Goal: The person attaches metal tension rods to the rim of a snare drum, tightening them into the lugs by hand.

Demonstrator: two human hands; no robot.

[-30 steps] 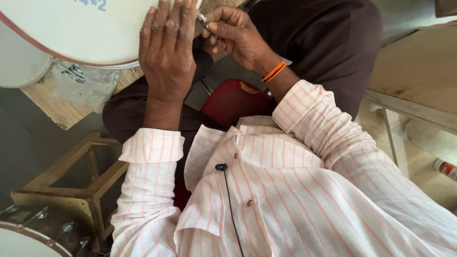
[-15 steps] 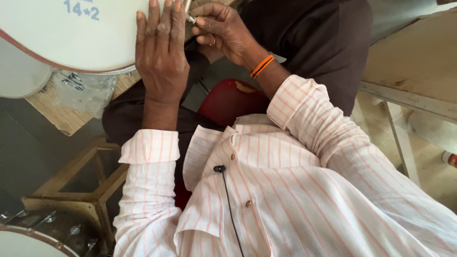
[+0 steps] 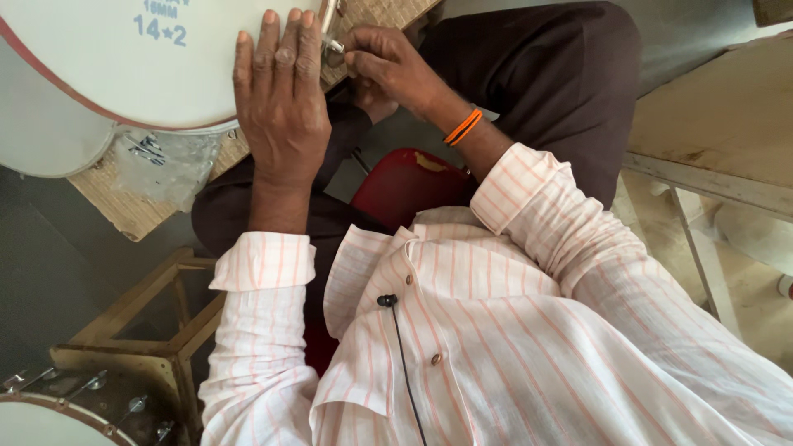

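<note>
The left hand (image 3: 279,99) has slid a little further up onto the drum (image 3: 107,74) since a moment ago, and the right hand (image 3: 388,70) has come in closer to the rim. The drum itself has shifted a bit toward 9 o'clock in the view.

The drum sits at 11 o'clock from the person, resting on a woven mat (image 3: 116,202) near the person's knees. The left hand lies flat on the white skin, fingers spread and open, pressing down and gripping nothing. The right hand is pinched shut on a small metal tuning bolt (image 3: 330,45) at the drum's edge, at about 12 o'clock.

The drum looks big but fairly light, I think, since it is mostly hollow. Its skin is tight and smooth, so a palm could slip on it. The skin may dent if poked hard. The metal rim looks stiff and strong, so that seems the best place to take hold. The little bolt is hard and thin, and may be slippery, so fingertips need a firm pinch.

A red stool (image 3: 405,186) shows under the person. A wooden stand (image 3: 136,318) sits at 8 o'clock, beside a second drum (image 3: 58,413).
</note>
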